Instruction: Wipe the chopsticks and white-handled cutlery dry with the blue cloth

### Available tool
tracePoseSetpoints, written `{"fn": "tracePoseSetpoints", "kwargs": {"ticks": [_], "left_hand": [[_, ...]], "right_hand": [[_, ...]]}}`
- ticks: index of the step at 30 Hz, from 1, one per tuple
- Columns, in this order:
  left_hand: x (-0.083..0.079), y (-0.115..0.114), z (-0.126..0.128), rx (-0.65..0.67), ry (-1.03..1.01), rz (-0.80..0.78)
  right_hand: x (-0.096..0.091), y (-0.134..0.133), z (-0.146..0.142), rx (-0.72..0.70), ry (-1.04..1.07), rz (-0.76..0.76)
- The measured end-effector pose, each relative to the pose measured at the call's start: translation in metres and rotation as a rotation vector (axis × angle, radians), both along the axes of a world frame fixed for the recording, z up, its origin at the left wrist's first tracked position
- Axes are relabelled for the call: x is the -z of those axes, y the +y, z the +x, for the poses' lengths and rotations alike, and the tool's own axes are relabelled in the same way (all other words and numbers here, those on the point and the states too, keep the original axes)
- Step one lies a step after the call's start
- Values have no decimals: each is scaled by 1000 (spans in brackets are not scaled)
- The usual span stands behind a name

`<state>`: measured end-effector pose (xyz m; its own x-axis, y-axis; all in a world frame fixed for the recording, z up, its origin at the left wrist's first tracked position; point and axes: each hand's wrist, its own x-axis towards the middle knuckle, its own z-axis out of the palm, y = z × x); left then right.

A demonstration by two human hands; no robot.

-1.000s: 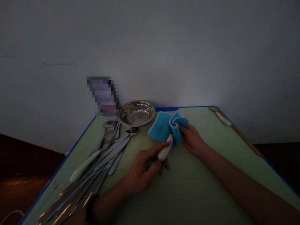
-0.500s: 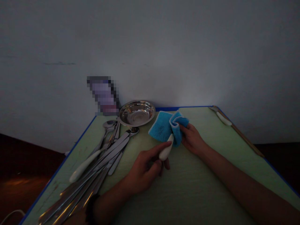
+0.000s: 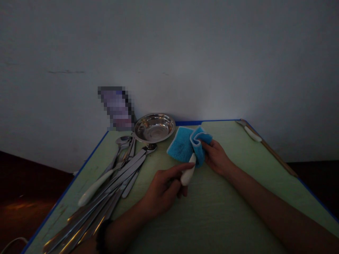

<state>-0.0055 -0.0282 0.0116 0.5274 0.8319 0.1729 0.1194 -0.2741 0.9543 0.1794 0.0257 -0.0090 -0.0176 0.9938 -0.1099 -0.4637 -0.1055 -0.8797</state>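
Note:
My left hand [image 3: 165,188] is closed on the white handle [image 3: 188,173] of a piece of cutlery, index finger along its top. The far end of that utensil is hidden in a blue cloth [image 3: 180,144] with a pale edge, so its kind does not show. My right hand [image 3: 217,157] pinches the cloth, which is folded around the utensil's upper part. One flap of the cloth hangs out to the left and bears a dark patch. Both hands are above the middle of the pale green table [image 3: 212,215].
A shiny metal bowl [image 3: 155,128] stands at the back by the wall. Left of my hands lies a heap of metal cutlery [image 3: 106,190], with several knives and spoons. A white-handled fork [image 3: 251,133] lies at the right edge. A blurred phone-like object [image 3: 118,107] leans on the wall.
The white handle and my left fingers have shifted slightly downward, and the handle stands a little more upright. The cloth and my right hand have barely moved.

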Motion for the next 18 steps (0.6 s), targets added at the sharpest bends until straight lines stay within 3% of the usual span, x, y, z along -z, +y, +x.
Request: {"fn": "tracePoseSetpoints", "kwargs": {"ticks": [10, 18], "left_hand": [[-3, 2, -4, 98, -74, -26], [-4, -1, -2, 49, 26, 14]], "right_hand": [[-2, -1, -1, 3, 29, -8], [-1, -1, -1, 6, 5, 8]]}}
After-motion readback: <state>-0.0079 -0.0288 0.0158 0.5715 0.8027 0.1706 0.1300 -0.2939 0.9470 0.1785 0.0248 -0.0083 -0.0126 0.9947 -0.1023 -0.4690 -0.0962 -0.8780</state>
